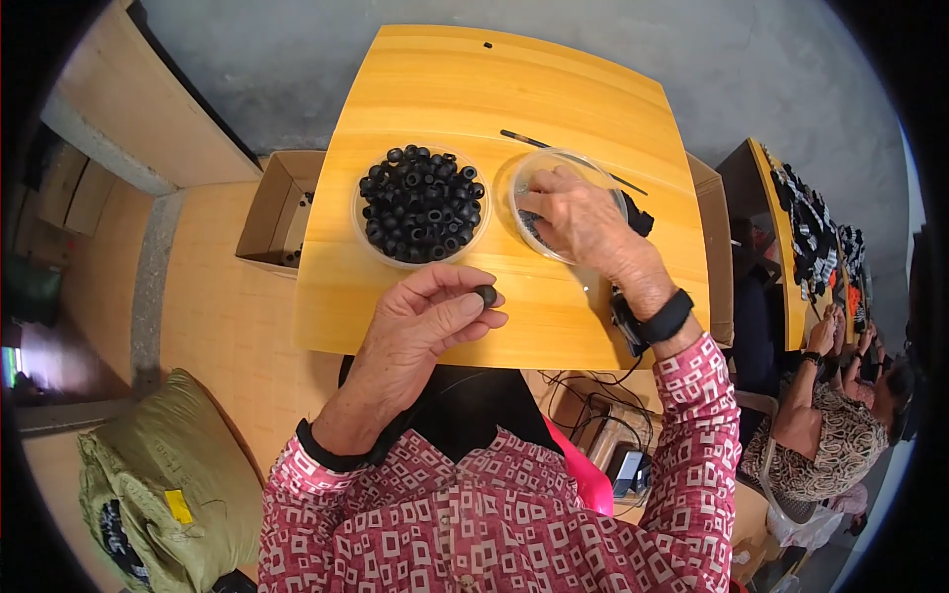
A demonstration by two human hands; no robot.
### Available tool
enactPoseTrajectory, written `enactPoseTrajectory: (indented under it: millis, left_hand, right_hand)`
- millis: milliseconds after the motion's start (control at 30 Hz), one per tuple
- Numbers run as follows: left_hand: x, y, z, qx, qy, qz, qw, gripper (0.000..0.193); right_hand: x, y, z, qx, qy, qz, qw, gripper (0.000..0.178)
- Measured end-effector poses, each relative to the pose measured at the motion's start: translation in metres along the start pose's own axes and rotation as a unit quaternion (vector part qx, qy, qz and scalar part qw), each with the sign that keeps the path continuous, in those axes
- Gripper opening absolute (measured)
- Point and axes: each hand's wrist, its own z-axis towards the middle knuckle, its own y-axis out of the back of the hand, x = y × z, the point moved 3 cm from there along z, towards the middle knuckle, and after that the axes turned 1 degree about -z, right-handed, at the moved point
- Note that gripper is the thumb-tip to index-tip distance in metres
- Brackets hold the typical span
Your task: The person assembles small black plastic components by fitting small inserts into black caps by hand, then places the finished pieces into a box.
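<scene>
Between the thumb and fingers of my left hand (431, 318) is a small round black part (485, 295), like the ones in the bowl beyond it. That clear round bowl (357, 229) is heaped with black parts (420, 206), several showing a hole. My right hand (578, 219) reaches down into a second clear bowl (516, 182), which holds small dark bits. Its fingertips are bent together inside the bowl, and whatever they pinch is hidden. Behind this bowl a thin dark stick (525, 139) lies on the yellow table (445, 89).
Cardboard boxes (269, 215) stand against both sides of the table. A green sack (178, 474) rests on the floor at left. Black cables (603, 395) hang below the table's front edge. At right, another person (830, 435) sits by a table piled with black parts (806, 232).
</scene>
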Motion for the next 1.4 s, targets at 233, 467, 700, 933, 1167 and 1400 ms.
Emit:
enactPoseTrajectory:
  millis: [233, 467, 700, 933, 1167, 1400]
  left_hand:
    - [0.005, -0.003, 0.0, -0.004, -0.007, -0.018, 1.0, 0.021]
    - [0.012, 0.004, -0.002, -0.016, 0.002, -0.017, 1.0, 0.02]
    - [0.014, 0.0, -0.002, -0.006, -0.001, -0.018, 1.0, 0.021]
    - [0.01, -0.001, -0.002, -0.008, -0.011, -0.021, 1.0, 0.02]
    - [0.011, 0.0, -0.003, -0.007, -0.006, -0.023, 1.0, 0.021]
    - [0.014, -0.002, 0.0, -0.009, 0.002, -0.016, 1.0, 0.021]
  right_hand:
    - [-0.009, 0.004, 0.003, -0.026, -0.034, -0.002, 0.999, 0.01]
    - [-0.019, 0.006, -0.007, -0.031, -0.12, 0.072, 0.99, 0.011]
    - [-0.007, -0.006, 0.001, -0.011, -0.054, 0.002, 0.999, 0.015]
    - [-0.025, 0.003, -0.01, -0.075, -0.194, 0.235, 0.949, 0.009]
    - [-0.03, 0.004, -0.024, -0.113, -0.287, 0.591, 0.745, 0.013]
    - [-0.035, -0.002, -0.033, -0.135, -0.3, 0.539, 0.776, 0.014]
